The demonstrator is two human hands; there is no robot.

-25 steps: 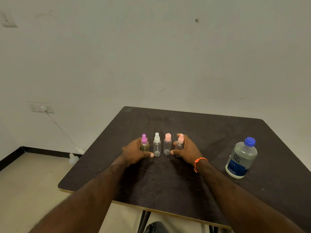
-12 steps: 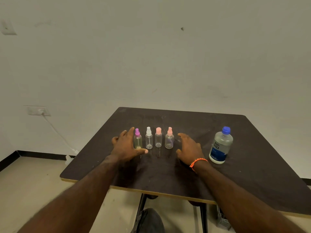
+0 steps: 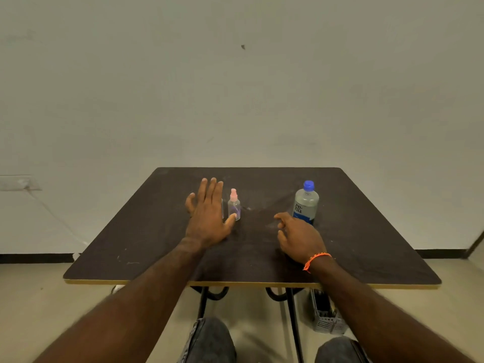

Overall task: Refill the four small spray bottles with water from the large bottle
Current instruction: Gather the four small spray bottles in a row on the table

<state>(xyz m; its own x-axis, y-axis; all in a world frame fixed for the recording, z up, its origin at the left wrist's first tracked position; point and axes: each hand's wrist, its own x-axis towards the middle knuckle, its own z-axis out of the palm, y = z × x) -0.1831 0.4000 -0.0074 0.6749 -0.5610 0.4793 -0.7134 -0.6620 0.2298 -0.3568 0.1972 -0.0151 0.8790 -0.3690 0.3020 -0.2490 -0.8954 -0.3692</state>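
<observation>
nearest me, both forearms reach out over the front edge of the dark table (image 3: 136, 247). my right hand (image 3: 300, 238), the one with the orange wristband (image 3: 315, 259), sits low over the tabletop with its fingers loosely curled and holding nothing. my left hand (image 3: 208, 214) is further out, flat, fingers straight and close together, thumb splayed toward the pink-capped spray bottle (image 3: 234, 205); it grips nothing either.

that spray bottle stands upright just beside the left thumb tip, possibly touching it, i cannot tell. a sliver of clear plastic shows at the edge of the left palm, so i judge at least one more small bottle stands hidden behind that hand; the others i cannot see at all.

the relation that matters: the large bottle (image 3: 305, 204) stands upright, blue cap on, just beyond and slightly right of the right fingertips, its long axis vertical. the right hand is plainly the nearer one; the left is well apart from it, across the spray bottle. so i judge the next reach belongs to the right hand, forward and a touch right, wrapping the body below the shoulder. nothing is uncapped yet, so no filling has begun.
</observation>
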